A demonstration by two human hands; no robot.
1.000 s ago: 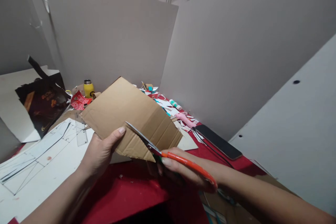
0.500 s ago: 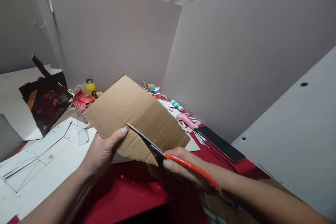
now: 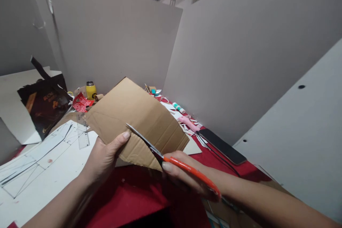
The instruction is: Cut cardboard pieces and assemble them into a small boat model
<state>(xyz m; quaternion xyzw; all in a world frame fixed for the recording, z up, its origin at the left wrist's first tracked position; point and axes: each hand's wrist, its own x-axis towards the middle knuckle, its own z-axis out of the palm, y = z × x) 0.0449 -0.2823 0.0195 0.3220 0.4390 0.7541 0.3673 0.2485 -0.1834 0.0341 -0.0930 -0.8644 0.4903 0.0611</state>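
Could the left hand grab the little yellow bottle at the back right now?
Probably not right away. The left hand is gripping the cardboard sheet, which stands between it and the yellow bottle. It would likely have to let go first.

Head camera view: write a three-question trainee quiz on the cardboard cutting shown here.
1. True or false: the left hand holds the cardboard sheet up off the red table.
2. What colour are the handles of the scissors in the right hand?
A. blue
B. orange
C. black
3. Fill in: the dark phone lies to the ____ of the cardboard sheet.

Key: 1 true; 2 B; 3 right.
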